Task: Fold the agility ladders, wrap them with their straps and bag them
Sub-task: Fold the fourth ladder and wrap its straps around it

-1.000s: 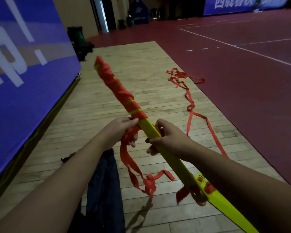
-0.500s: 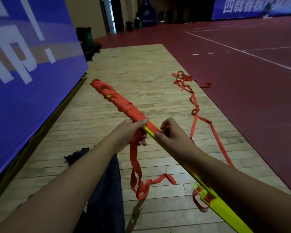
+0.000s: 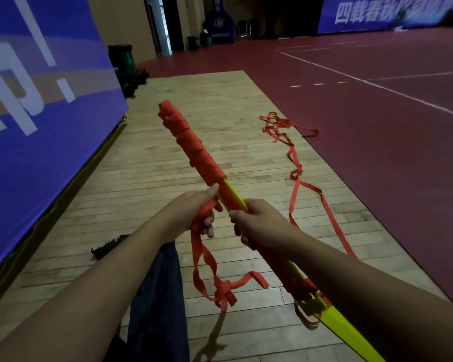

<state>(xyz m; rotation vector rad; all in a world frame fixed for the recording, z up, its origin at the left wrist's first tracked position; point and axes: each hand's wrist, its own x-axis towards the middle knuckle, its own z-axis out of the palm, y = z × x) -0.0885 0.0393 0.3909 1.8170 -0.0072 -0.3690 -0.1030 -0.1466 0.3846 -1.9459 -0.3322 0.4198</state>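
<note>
The folded agility ladder [image 3: 235, 197], a stack of yellow rungs held slanting above the wooden floor [image 3: 147, 184], is bound in red strap [image 3: 191, 145] over its far half only. The left hand [image 3: 191, 215] grips the loose strap tail [image 3: 224, 292] at the wrap's edge, and the right hand [image 3: 259, 226] curls round the rungs. Wrapping looks about half done; more strap [image 3: 296, 176] trails across the floor, and bagging is not yet begun.

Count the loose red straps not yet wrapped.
2. One strap hangs knotted from the left hand; the other trails across the floor on the right. More may hide under the right forearm.
</note>
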